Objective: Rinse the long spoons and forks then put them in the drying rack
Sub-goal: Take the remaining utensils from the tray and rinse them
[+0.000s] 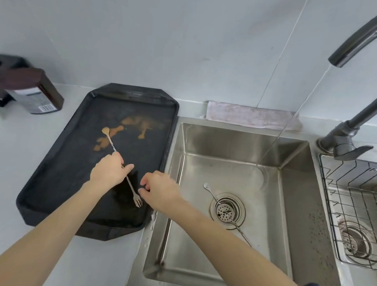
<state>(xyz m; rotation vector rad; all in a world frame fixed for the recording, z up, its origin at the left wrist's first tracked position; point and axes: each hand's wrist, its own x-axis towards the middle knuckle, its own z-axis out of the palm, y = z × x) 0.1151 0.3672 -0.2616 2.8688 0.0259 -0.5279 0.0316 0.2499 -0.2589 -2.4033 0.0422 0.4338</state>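
Risk first. We judge the main hazard to be a slip: the utensil (121, 165) over the tray (61, 175) looks thin, long and probably wet or sticky, and it is pinched near mid-shaft only, so it could swing or drop on the way across to the sink (293, 202). It carries a spoon bowl at the far end, lying by brown residue, and fork tines at the near end; those tines sit just beside the right hand (157, 187) and could catch it. A second utensil (214, 196) lies in the sink with its shaft across the drain strainer (226, 210); we judge it could be knocked about or overlooked. Water runs from the faucet (369, 34) into the far side of the basin, well apart from both utensils, so neither is being rinsed at this moment. The rack (363, 209) to the right appears to hold none yet.

Left hand (109, 169): closed on the utensil's shaft, thumb and fingers pinching it above the tray.

Right hand: loosely curled, fingers bent, near the tines; we see nothing held in it, and we cannot tell whether a fingertip touches the utensil.
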